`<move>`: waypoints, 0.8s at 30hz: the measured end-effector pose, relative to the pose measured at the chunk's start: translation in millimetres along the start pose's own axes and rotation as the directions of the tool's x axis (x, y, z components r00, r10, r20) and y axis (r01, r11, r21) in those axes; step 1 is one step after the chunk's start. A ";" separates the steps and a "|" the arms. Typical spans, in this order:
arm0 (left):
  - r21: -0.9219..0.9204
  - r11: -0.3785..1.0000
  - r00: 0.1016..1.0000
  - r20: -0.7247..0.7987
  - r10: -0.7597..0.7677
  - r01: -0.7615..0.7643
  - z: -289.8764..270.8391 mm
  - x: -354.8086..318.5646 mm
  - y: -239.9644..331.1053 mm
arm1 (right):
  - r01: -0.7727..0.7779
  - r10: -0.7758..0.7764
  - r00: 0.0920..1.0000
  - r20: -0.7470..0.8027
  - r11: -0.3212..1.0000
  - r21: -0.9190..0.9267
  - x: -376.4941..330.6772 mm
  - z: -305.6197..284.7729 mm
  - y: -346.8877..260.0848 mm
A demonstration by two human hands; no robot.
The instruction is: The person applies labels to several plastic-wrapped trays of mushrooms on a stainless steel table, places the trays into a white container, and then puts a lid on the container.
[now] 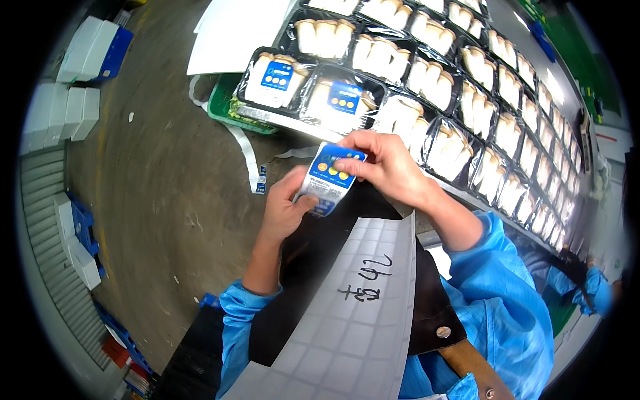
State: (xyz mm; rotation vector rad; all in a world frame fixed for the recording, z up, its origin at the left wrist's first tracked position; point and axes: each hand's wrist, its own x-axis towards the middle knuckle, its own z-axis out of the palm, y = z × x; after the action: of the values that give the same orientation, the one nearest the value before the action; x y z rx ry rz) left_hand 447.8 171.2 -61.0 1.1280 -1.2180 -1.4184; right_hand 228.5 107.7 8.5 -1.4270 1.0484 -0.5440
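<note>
A strip of blue-and-white labels [331,175] is held between both hands in front of my dark apron [313,257]. My left hand [285,205] is closed on the strip's lower left edge, thumb on its face. Gripping the upper right part, my right hand [390,165] has its thumb and fingers pinched there. Just beyond the hands, wrapped black trays of pale, thick-stemmed mushrooms stand in rows. The two nearest on the left, a left tray [275,79] and a tray beside it [341,99], bear blue labels.
The metal table [293,122] of mushroom trays stretches far right. A green crate [223,100] sits at its left corner, with white backing paper [245,150] trailing toward the floor [160,200]. White boxes [90,48] stand far left. Another person's blue sleeve [580,288] shows at right.
</note>
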 end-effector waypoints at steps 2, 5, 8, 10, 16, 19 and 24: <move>-0.182 0.979 0.993 -0.051 -0.107 0.096 27.6 12.4 12.2 | 0.154 -0.167 0.983 -0.071 0.976 -0.154 -13.6 3.1 7.3; -0.077 0.965 0.968 0.004 -0.251 0.251 36.1 18.5 11.3 | 0.120 -0.204 0.953 -0.225 0.933 -0.340 -32.1 2.8 14.9; 0.092 0.914 0.914 0.053 -0.402 0.396 38.2 8.6 2.3 | -0.033 -0.137 0.901 -0.412 0.925 -0.379 -42.3 -29.0 41.7; 0.073 0.895 0.886 0.126 -0.446 0.440 37.0 -7.3 -7.8 | -0.106 -0.062 0.829 -0.556 0.958 -0.266 -39.9 -78.2 64.1; 0.023 0.941 0.936 0.096 -0.338 0.338 32.8 -10.3 -7.8 | -0.206 -0.115 0.929 -0.351 0.627 -0.751 -29.5 -109.8 106.3; -0.015 0.966 0.960 0.116 -0.256 0.259 38.9 -2.7 -2.1 | -0.320 -0.088 0.905 -0.417 0.506 -0.801 -32.2 -92.2 115.8; 0.042 0.987 0.973 0.164 -0.162 0.157 55.1 6.7 8.0 | -0.032 -0.076 0.875 -0.478 0.976 -0.214 -51.5 -80.8 91.4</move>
State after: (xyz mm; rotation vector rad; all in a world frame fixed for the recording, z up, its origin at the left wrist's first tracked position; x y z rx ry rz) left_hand 393.1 172.1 -48.5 1.1677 -1.2909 -1.6491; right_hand 111.2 120.3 -51.8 -1.5308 1.5297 -0.8550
